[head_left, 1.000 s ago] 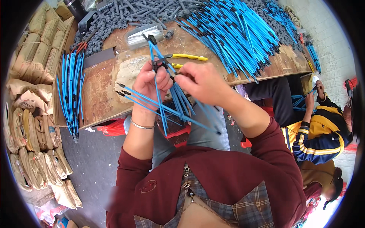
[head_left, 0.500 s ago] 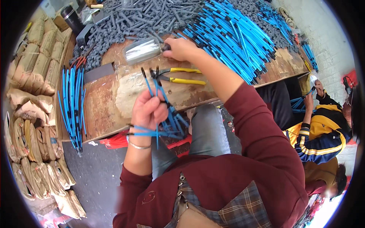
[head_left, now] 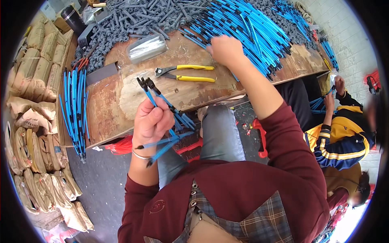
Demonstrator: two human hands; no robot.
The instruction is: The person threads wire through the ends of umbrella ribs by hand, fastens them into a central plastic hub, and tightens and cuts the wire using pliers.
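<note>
Several thin blue rods with black ends (head_left: 178, 117) are in my left hand (head_left: 153, 120), whose fingers close round them above the near edge of the bench. The rods fan out above and below the fist. My right hand (head_left: 227, 49) is curled at the left near side of a big pile of blue rods (head_left: 243, 34). Its fingertips lie against the rods there, and what they hold, if anything, is hidden. Between the hands lie cutting pliers with yellow handles (head_left: 195, 67). Behind them is a clear plastic box (head_left: 146, 49) of thin whitish strips.
A heap of grey plastic bolt-like parts (head_left: 137, 18) spreads along the back. A smaller bundle of blue rods (head_left: 75, 109) overhangs the left front edge. Brown paper sacks (head_left: 36, 65) are stacked at left. A co-worker (head_left: 340, 133) handles blue rods on the right.
My right hand has moved right from beside the plastic box to the blue pile. My left hand has shifted slightly down and left, and its rods have turned.
</note>
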